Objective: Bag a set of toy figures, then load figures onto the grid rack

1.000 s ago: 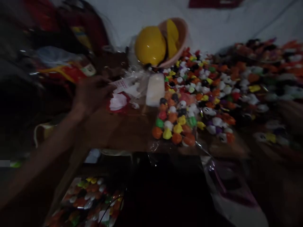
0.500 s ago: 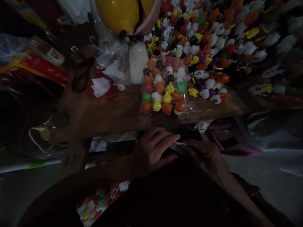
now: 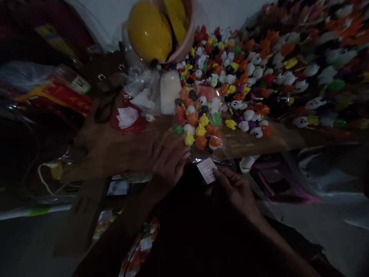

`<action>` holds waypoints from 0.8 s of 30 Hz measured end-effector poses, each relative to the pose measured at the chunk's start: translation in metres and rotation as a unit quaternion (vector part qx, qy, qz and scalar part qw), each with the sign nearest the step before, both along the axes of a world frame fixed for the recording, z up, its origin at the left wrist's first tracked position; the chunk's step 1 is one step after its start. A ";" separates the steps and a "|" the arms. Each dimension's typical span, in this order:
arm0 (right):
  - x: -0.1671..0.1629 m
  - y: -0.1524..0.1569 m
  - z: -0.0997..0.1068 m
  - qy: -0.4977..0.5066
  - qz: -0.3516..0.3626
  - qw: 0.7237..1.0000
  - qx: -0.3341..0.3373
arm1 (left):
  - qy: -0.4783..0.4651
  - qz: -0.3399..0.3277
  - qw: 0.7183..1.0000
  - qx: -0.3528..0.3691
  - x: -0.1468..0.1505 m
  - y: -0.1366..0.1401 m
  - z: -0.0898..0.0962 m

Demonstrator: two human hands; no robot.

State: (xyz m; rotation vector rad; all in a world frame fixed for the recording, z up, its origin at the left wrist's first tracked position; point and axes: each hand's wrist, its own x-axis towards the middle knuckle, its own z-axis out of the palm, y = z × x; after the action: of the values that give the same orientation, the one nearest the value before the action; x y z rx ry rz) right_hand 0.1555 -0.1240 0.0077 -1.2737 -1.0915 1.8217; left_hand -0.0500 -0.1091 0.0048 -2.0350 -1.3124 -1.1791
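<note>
My left hand (image 3: 167, 159) reaches to the near edge of a clear plastic bag (image 3: 198, 123) filled with small coloured toy figures, its fingers touching the bag's lower left corner. My right hand (image 3: 233, 188) pinches a small white paper label (image 3: 207, 170) just below the bag, at the wooden table's front edge (image 3: 121, 154). Whether the left hand grips the bag is unclear in the dim light.
A large heap of loose toy figures (image 3: 273, 73) covers the table's right side. A yellow helmet (image 3: 150, 32) sits in a pink basin at the back. A red lid with paper slips (image 3: 127, 118), a white bottle (image 3: 170, 90) and red packets (image 3: 63, 96) lie left.
My left hand moved up from my lap to the bag of toys. My right hand now holds the white label up by the table edge. The camera tilted slightly upward.
</note>
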 end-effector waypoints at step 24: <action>-0.036 0.101 0.016 -0.473 -0.087 0.786 0.387 | -0.022 -0.122 0.992 0.005 0.074 0.003 0.031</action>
State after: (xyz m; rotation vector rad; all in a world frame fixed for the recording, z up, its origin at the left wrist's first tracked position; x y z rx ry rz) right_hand 0.1198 -0.0229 0.0236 -1.6415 -1.8744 0.3358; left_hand 0.0242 -0.1061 0.0357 -2.2215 -1.0965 -1.3391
